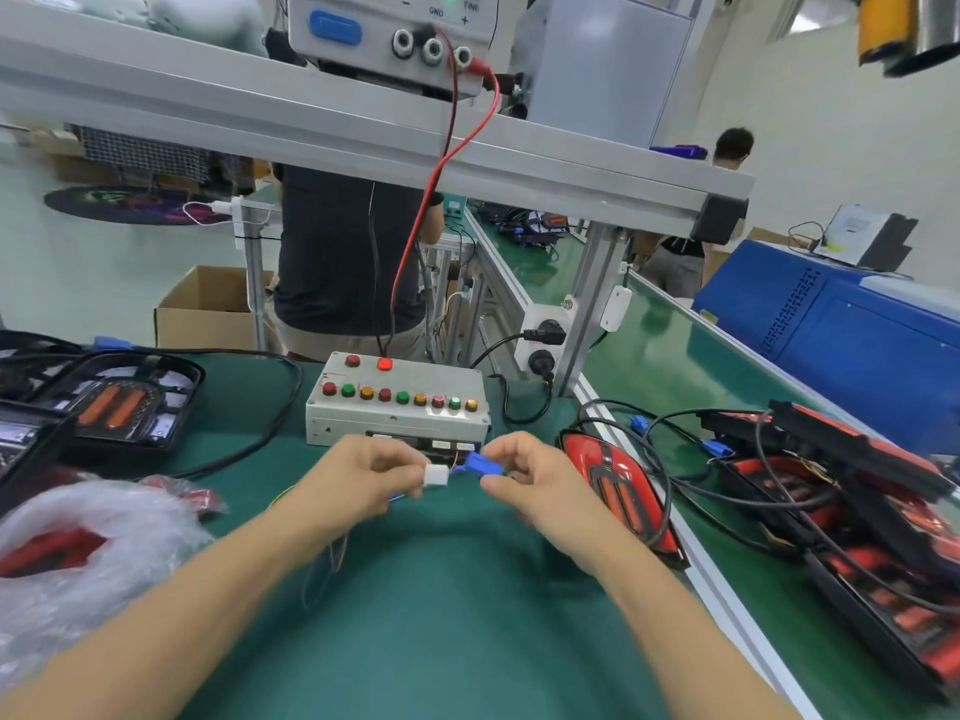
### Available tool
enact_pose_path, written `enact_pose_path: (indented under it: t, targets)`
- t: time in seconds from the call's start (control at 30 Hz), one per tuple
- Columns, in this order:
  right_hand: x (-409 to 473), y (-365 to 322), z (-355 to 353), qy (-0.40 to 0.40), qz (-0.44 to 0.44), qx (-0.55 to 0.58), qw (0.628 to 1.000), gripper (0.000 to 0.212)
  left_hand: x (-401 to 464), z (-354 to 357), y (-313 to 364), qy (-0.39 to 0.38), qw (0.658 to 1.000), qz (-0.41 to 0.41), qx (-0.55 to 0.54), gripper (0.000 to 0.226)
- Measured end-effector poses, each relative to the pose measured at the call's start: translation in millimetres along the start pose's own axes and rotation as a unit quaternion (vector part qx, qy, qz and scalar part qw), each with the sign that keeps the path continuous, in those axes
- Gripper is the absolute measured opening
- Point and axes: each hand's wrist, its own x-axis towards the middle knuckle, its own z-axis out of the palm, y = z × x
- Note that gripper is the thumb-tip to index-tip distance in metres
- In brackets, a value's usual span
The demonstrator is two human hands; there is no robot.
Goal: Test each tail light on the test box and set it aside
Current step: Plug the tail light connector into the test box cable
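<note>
The grey test box with a row of coloured lamps stands on the green mat, one red lamp lit at its top. Just in front of it my left hand pinches a white connector. My right hand pinches a blue connector right beside the white one; whether they are joined I cannot tell. Thin wires trail from the white plug under my left hand. A red tail light lies to the right of my right hand, black cable looped over it.
Several red tail lights with black cables pile up on the right. A black tray with orange parts sits at the left, a plastic bag in front of it. A person stands behind the bench. An aluminium frame with a power supply hangs overhead.
</note>
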Motion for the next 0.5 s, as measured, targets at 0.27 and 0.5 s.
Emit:
enact_pose_path:
  t: [0.27, 0.5]
  targets:
    - [8, -8, 9, -0.062, -0.007, 0.015, 0.998, 0.017, 5, -20, -2, 0.021, 0.999, 0.046, 0.002, 0.024]
    - [16, -10, 16, -0.065, -0.024, 0.009, 0.998, 0.011, 7, -26, -3, 0.014, 0.990, 0.069, 0.121, 0.023]
